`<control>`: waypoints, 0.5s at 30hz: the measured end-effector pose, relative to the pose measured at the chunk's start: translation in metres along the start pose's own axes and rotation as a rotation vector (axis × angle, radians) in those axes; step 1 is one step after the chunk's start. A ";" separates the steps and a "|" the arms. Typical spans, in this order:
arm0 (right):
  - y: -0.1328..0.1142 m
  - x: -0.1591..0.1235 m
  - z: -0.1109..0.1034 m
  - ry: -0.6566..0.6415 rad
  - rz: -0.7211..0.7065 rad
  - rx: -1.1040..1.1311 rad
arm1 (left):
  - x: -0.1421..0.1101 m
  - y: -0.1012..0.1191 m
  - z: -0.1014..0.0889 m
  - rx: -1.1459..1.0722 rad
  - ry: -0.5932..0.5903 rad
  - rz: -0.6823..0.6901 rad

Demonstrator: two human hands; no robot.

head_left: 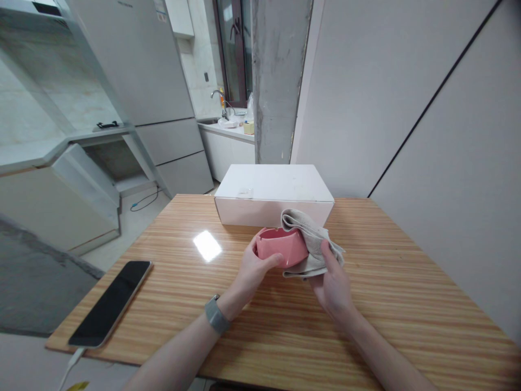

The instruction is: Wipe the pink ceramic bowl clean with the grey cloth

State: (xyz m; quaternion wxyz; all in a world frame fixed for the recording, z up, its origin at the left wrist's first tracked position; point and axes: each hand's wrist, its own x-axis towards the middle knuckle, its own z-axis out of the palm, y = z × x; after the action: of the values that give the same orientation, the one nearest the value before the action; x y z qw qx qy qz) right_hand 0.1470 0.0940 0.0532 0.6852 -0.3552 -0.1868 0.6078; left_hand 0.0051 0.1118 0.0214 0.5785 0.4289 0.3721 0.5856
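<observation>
- Currently, left hand (252,266) grip is closed on the pink bowl (280,251), held just above the bench (386,282).
- Right hand (334,285) grip holds a beige cloth (311,236) against the bowl's right side.
- White box (272,195) sits just behind; phone (112,301) lies well apart, left.
</observation>
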 end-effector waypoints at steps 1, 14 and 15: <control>0.001 0.000 0.000 0.001 0.002 0.000 | -0.001 0.000 0.001 0.020 0.014 -0.002; -0.016 0.014 -0.001 -0.001 -0.039 0.041 | 0.002 0.004 -0.003 -0.139 -0.051 -0.026; -0.016 0.013 0.000 -0.030 -0.019 0.038 | 0.001 0.005 -0.003 -0.135 -0.053 -0.001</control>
State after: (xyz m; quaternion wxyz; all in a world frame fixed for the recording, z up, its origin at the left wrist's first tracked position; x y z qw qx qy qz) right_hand 0.1608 0.1062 0.0625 0.6946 -0.3311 -0.1889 0.6101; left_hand 0.0004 0.1127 0.0246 0.6158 0.4041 0.3166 0.5977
